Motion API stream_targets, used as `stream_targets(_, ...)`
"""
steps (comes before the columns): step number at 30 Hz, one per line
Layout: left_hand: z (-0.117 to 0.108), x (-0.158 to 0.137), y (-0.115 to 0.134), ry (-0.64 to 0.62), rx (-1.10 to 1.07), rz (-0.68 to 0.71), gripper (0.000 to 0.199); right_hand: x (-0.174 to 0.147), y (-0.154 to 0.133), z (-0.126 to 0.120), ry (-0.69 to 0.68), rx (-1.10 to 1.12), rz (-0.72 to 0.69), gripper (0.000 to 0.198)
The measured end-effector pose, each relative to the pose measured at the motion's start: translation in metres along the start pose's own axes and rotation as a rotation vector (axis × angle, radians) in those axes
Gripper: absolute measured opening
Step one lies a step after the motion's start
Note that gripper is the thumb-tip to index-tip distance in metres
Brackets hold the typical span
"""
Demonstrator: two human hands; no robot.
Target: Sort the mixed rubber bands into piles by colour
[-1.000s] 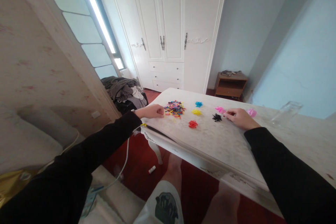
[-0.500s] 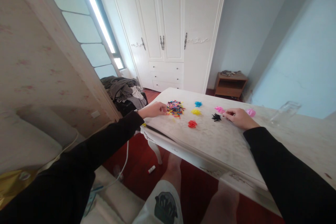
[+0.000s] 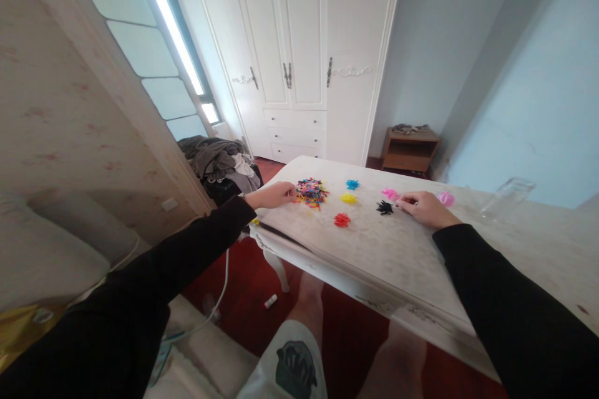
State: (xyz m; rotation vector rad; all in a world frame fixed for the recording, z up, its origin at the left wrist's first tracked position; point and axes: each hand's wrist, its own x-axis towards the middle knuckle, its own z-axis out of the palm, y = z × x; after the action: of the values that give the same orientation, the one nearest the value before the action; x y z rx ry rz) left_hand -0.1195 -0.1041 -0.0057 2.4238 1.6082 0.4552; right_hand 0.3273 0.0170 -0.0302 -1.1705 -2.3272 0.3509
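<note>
My left hand (image 3: 275, 194) rests at the left edge of a mixed heap of small coloured rubber bands (image 3: 312, 193), its fingertips drawn together; anything in them is too small to make out. My right hand (image 3: 423, 207) hovers low beside a black pile (image 3: 385, 207) and a bright pink pile (image 3: 389, 194). Thumb and forefinger are pinched there, and what they hold is unclear. Between the hands lie single-colour piles: blue (image 3: 352, 184), yellow (image 3: 348, 199) and red (image 3: 342, 220). Past my right hand sits a lighter pink pile (image 3: 446, 199).
The piles lie on a white table (image 3: 374, 249) with a carved edge. A clear glass (image 3: 509, 197) stands at the right. Beyond are a white wardrobe (image 3: 299, 31), a small wooden cabinet (image 3: 410, 151) and heaped clothes (image 3: 218, 159). A white cable (image 3: 226, 280) hangs at the left.
Almost nothing differs. The view has shifted very slightly; both hands stay beside the same piles with fingers pinched.
</note>
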Motion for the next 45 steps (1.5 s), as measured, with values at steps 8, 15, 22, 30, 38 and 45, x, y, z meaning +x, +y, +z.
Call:
stream_targets(8, -0.009, -0.001, 0.011, 0.064, -0.059, 0.011, 0.023, 0.000, 0.001, 0.000, -0.025, -0.013, -0.005, 0.034)
stream_targets(15, -0.008, 0.020, 0.032, 0.114, -0.335, 0.031, 0.033, 0.000, -0.002, 0.000, 0.006, -0.001, 0.005, 0.033)
stream_targets(22, 0.015, 0.076, 0.084, 0.065, -0.570, 0.120, 0.028, -0.001, -0.019, -0.002, 0.105, 0.050, -0.036, 0.031)
stream_targets(30, 0.055, 0.178, 0.117, -0.005, -0.788, 0.358, 0.026, -0.002, -0.034, -0.003, 0.282, 0.220, -0.051, 0.021)
stream_targets(38, 0.082, 0.185, 0.112, 0.007, -0.852, 0.336, 0.026, -0.002, -0.041, 0.007, 0.251, 0.261, -0.100, 0.019)
stream_targets(45, 0.077, 0.176, 0.116, 0.015, -0.995, 0.301, 0.030, -0.001, -0.050, 0.011, 0.263, 0.243, -0.083, 0.017)
